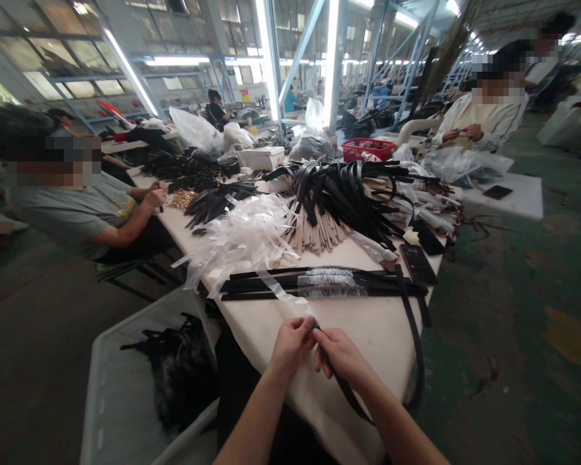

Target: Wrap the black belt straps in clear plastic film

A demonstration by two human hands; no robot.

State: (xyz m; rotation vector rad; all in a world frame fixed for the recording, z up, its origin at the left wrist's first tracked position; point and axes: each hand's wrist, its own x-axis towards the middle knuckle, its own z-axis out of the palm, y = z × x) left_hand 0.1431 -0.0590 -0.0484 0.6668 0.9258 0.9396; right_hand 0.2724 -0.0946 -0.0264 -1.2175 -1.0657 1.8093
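Near the front of the table, my left hand (293,342) pinches a translucent plastic strip (290,298) that runs up toward the pile behind it. My right hand (339,351) meets it at the fingertips, closed on a black strap (349,394) whose length hangs down under my right forearm. Strip and strap come together between the fingers, where the contact is partly hidden. Just beyond my hands lies a row of black straps (261,284), their middles wrapped in clear plastic. A heap of translucent strips (252,226) sits behind that row.
Black straps with pale undersides (314,226) are piled mid-table. A phone (417,263) lies by the right edge, where another strap (413,336) hangs over. A white bin (94,387) stands lower left. Co-workers sit left and right; a red basket (368,148) stands farther back.
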